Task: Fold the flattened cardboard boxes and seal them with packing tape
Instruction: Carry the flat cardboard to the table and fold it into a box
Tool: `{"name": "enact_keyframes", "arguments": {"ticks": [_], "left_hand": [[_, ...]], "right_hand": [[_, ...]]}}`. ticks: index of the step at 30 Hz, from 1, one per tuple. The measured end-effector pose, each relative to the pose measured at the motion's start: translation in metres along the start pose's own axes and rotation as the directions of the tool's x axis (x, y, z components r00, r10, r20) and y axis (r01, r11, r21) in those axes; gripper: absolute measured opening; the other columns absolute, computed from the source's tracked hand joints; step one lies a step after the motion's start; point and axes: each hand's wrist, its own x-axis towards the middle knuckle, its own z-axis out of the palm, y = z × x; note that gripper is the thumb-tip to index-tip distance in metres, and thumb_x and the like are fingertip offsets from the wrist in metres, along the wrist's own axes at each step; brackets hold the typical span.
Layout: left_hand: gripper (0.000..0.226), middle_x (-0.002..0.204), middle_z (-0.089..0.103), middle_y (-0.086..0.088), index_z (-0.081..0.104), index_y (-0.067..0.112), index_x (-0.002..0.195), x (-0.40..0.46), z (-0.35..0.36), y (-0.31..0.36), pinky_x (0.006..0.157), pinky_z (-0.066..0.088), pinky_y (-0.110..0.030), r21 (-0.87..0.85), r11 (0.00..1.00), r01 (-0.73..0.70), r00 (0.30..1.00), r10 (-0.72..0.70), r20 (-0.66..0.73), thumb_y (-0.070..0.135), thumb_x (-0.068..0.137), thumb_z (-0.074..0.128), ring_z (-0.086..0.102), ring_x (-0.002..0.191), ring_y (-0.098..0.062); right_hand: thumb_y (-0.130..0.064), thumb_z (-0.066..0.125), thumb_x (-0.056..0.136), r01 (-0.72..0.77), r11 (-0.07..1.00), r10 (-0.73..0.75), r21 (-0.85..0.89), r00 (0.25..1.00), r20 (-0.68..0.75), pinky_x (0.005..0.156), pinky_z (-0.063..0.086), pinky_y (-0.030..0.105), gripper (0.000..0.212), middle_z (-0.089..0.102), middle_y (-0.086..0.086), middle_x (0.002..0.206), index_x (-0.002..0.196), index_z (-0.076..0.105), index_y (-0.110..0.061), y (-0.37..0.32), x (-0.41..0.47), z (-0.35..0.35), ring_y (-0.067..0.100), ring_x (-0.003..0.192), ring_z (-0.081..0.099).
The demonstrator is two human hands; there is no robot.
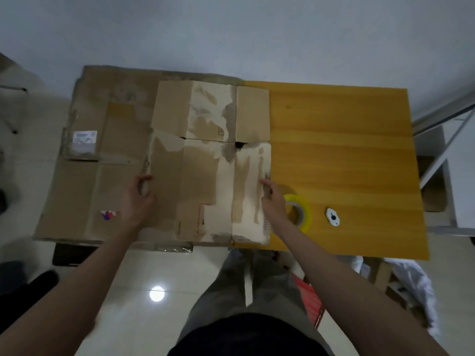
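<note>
On the left half of a yellow-orange wooden table (347, 150), below me, lies a flattened cardboard box (208, 176), its surface scarred with pale patches where the paper has torn away. It rests on top of a larger flattened cardboard sheet (90, 160) that covers the table's left side and carries a white label (84, 140) and a small red-and-blue sticker (109, 215). My left hand (140, 199) grips the left edge of the box, fingers curled round it. My right hand (272, 201) holds the right edge, fingers curled against the torn cardboard there. My hands are well apart, one on each side of the box, and both bare forearms reach in from the bottom of the view. Just beside my right hand, on bare wood, sits a roll of yellowish packing tape (302, 213), partly hidden behind my wrist. Near it, further right, lies a small white cutter (333, 217) with a dark centre. Beneath the table's near edge I see my grey trousers (244, 291) and a glossy pale tiled floor (144, 278) catching a bright round reflection of light.
</note>
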Motion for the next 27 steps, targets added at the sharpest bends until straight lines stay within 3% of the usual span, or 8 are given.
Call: {"name": "enact_keyframes", "arguments": {"ticks": [3,9,12,15,19,20,22,27], "left_hand": [[0.049,0.122,0.065,-0.015,0.062,0.011,0.121,-0.006,0.016,0.002,0.093,0.049,-0.041,0.018,1.0,-0.018,1.0,0.018,0.024,-0.012,0.078,0.058,0.061,0.112,-0.032],[0.049,0.112,0.063,-0.007,0.062,0.02,0.119,-0.007,0.033,0.009,0.081,0.046,-0.032,-0.029,0.998,0.061,0.997,-0.059,0.058,-0.01,0.081,0.054,0.061,0.104,-0.028],[0.046,0.107,0.06,-0.005,0.062,0.014,0.12,-0.007,0.036,0.011,0.079,0.045,-0.033,0.04,0.998,0.042,0.995,-0.045,0.093,-0.01,0.081,0.056,0.06,0.098,-0.033],[0.055,0.126,0.052,-0.017,0.057,0.007,0.129,-0.009,0.042,0.02,0.096,0.042,-0.036,0.128,0.991,0.034,0.993,-0.048,0.104,-0.013,0.078,0.055,0.055,0.112,-0.037],[0.078,0.147,0.038,-0.013,0.033,0.014,0.151,-0.01,0.044,0.026,0.112,0.035,-0.041,0.092,0.99,0.11,0.981,-0.123,0.153,-0.009,0.081,0.058,0.045,0.131,-0.032],[0.078,0.149,0.038,-0.011,0.03,0.015,0.153,-0.009,0.045,0.025,0.113,0.035,-0.043,0.093,0.988,0.125,0.977,-0.139,0.16,-0.006,0.083,0.059,0.044,0.133,-0.031],[0.073,0.15,0.04,-0.01,0.031,0.012,0.153,-0.004,0.045,0.022,0.112,0.037,-0.045,0.106,0.979,0.175,0.971,-0.19,0.149,-0.002,0.087,0.06,0.044,0.134,-0.032],[0.033,0.122,0.061,-0.011,0.055,0.007,0.12,0.012,0.042,0.009,0.088,0.05,-0.041,-0.068,0.948,0.31,0.95,-0.307,0.056,0.007,0.089,0.065,0.059,0.109,-0.029]], "right_hand": [[0.007,0.036,0.095,-0.061,0.998,0.061,0.021,0.998,0.014,0.051,0.04,0.015,0.056,0.052,0.001,0.136,0.136,0.051,-0.028,0.013,0.002,-0.011,0.009,0.075,0.053],[0.006,0.036,0.095,-0.044,0.999,0.043,-0.028,0.999,-0.024,0.043,0.036,0.013,0.054,0.056,0.001,0.129,0.135,0.051,-0.028,0.019,0.009,-0.031,0.003,0.061,0.049],[0.007,0.036,0.093,-0.041,0.998,0.037,-0.042,0.996,-0.075,0.046,0.039,0.014,0.052,0.057,0.0,0.123,0.132,0.049,-0.025,0.019,0.012,-0.04,0.008,0.069,0.054],[-0.001,0.039,0.096,-0.101,0.994,0.097,-0.044,0.992,-0.083,0.047,0.04,0.023,0.046,0.063,0.01,0.111,0.133,0.04,-0.028,0.019,0.014,-0.045,0.014,0.064,0.056],[-0.005,0.041,0.099,-0.166,0.984,0.161,-0.068,0.984,-0.075,0.074,0.046,0.031,0.062,0.052,0.009,0.142,0.154,0.021,-0.025,0.021,0.015,-0.044,0.024,0.11,0.06],[-0.005,0.041,0.099,-0.168,0.982,0.162,-0.081,0.984,-0.073,0.074,0.046,0.03,0.062,0.05,0.007,0.145,0.155,0.022,-0.023,0.021,0.015,-0.044,0.021,0.11,0.06],[-0.007,0.041,0.098,-0.153,0.98,0.145,-0.129,0.987,-0.07,0.069,0.045,0.028,0.058,0.053,0.007,0.142,0.153,0.032,-0.022,0.022,0.016,-0.042,0.018,0.101,0.061],[-0.008,0.043,0.096,-0.137,0.962,0.128,-0.235,0.99,-0.054,0.085,0.038,0.036,0.056,0.042,0.016,0.146,0.151,0.039,-0.019,0.025,0.022,-0.043,0.03,0.124,0.044]]}}
